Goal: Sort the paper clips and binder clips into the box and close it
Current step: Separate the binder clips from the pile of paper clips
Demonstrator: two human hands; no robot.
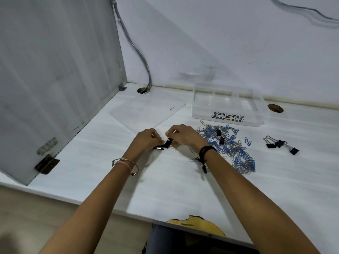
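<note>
White tabletop (165, 189) carries a clear plastic box (227, 107) with a patterned label at the back right, its flat lid (146, 112) lying left of it. Before the box lies a heap of blue and silver paper clips (233, 147), with a few black binder clips (279, 143) apart on the right. Left hand (146, 139) and right hand (183, 134) meet, each grip pinching a black clip cluster (167, 143).

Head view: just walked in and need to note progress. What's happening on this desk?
A person's left hand and right hand pinch a small cluster of black binder clips between them, just above the white desk. The paper clip pile lies to the right, with loose binder clips farther right. The clear box stands open and looks empty; its lid lies flat beside it. Nothing is sorted yet.
</note>
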